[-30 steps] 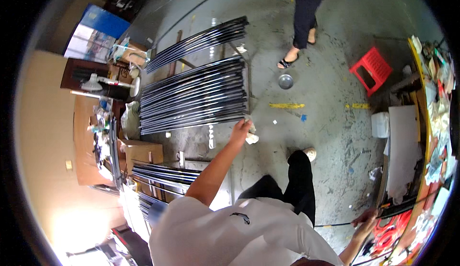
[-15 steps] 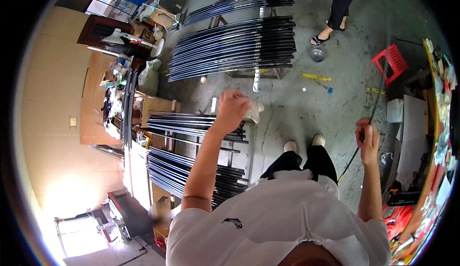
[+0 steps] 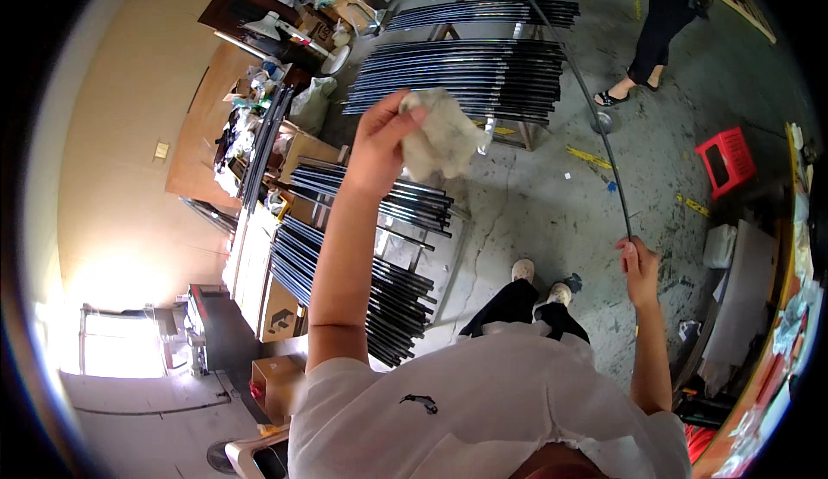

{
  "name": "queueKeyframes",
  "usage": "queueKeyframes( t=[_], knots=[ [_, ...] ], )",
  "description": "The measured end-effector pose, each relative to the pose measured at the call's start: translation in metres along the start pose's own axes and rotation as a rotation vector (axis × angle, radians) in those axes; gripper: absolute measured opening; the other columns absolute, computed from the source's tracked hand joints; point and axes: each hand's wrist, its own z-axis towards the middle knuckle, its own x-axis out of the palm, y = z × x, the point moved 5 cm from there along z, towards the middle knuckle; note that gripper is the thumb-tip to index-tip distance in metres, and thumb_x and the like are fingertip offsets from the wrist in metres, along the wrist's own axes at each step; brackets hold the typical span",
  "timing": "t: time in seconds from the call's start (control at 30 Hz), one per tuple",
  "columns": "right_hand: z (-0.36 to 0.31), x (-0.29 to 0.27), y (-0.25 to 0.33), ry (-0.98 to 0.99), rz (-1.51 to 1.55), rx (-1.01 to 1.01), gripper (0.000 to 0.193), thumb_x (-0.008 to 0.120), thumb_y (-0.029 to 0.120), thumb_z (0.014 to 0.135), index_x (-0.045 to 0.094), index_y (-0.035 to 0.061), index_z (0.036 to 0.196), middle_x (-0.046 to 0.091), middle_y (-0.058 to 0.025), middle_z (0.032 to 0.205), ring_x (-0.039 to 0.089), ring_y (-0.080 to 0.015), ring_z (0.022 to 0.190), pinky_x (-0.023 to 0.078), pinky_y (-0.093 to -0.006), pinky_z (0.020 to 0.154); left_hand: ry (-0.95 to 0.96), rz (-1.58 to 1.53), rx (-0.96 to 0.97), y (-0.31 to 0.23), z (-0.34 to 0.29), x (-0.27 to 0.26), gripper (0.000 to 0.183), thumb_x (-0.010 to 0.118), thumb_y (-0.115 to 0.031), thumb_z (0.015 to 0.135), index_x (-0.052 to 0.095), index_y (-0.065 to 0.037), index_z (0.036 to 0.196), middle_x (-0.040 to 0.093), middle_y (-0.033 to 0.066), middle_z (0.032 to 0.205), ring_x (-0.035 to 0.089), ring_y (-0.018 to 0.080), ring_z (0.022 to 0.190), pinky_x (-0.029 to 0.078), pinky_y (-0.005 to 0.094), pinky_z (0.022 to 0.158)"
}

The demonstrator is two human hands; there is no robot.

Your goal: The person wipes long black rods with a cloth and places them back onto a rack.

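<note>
In my left hand point(image 3: 381, 141) I grip a stained off-white cloth point(image 3: 442, 134) by its edge, between thumb and fingers. The cloth hangs spread out in front of the far rack. My right hand point(image 3: 639, 270) is closed round the near end of a long, thin black rod point(image 3: 595, 104). From there the rod slants up and away to the left, past the top edge of the view. Many similar black rods point(image 3: 466, 74) lie side by side on the far rack. Nearer, to my left, more black rods point(image 3: 354, 298) lie in rows on a second rack.
A person in dark clothes point(image 3: 668, 26) stands at the far right, beside a metal bowl point(image 3: 603, 122) on the floor. A red plastic stool point(image 3: 726, 162) stands to the right. Cluttered shelving point(image 3: 798, 306) lines the right edge. Cardboard boxes point(image 3: 278, 311) stand at the left.
My left hand has risen with the cloth, which now hangs open. The rod in my right hand has swung from the right to slant up-left. My view has turned; the other person stands farther right.
</note>
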Motion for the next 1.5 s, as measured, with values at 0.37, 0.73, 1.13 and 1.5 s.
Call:
queueKeyframes(
  t=[0.37, 0.73, 1.13, 1.5],
  knots=[
    [-0.019, 0.027, -0.017, 0.205, 0.037, -0.034, 0.036, 0.041, 0.028, 0.092, 0.052, 0.0023, 0.069, 0.041, -0.0042, 0.049, 0.040, -0.0124, 0.045, 0.033, -0.0285, 0.045, 0.007, 0.338, 0.379, -0.133, -0.045, 0.069, 0.019, 0.055, -0.021, 0.089, 0.060, -0.002, 0.093, 0.059, -0.0016, 0.080, 0.053, 0.0046, 0.072, 0.042, 0.0192, 0.065],
    [-0.067, 0.058, -0.030, 0.177, 0.224, -0.170, 0.027, 0.053, 0.012, 0.081, 0.040, -0.0005, 0.062, 0.032, -0.0114, 0.050, 0.033, -0.0228, 0.042, 0.026, -0.0340, 0.043, -0.033, 0.476, 0.437, -0.192, -0.017, 0.066, 0.019, 0.057, -0.022, 0.088, 0.062, -0.004, 0.091, 0.063, 0.0008, 0.081, 0.058, 0.0079, 0.071, 0.047, 0.0207, 0.065],
    [-0.090, 0.047, -0.006, 0.070, 0.174, -0.219, 0.026, 0.053, 0.012, 0.079, 0.038, 0.0002, 0.060, 0.031, -0.0126, 0.051, 0.033, -0.0256, 0.042, 0.026, -0.0348, 0.043, -0.138, 0.472, 0.232, -0.184, 0.010, 0.031, 0.019, 0.058, -0.022, 0.087, 0.059, -0.003, 0.094, 0.063, 0.0048, 0.083, 0.061, 0.0129, 0.071, 0.050, 0.0261, 0.064],
    [-0.092, 0.037, 0.004, 0.056, 0.172, -0.260, 0.028, 0.053, 0.011, 0.079, 0.036, 0.0011, 0.059, 0.031, -0.0125, 0.051, 0.032, -0.0251, 0.042, 0.025, -0.0344, 0.042, -0.072, 0.042, 0.333, -0.185, -0.033, 0.046, 0.020, 0.052, -0.019, 0.089, 0.055, -0.004, 0.102, 0.063, 0.0097, 0.096, 0.063, 0.0188, 0.083, 0.053, 0.0306, 0.074]
  ],
)
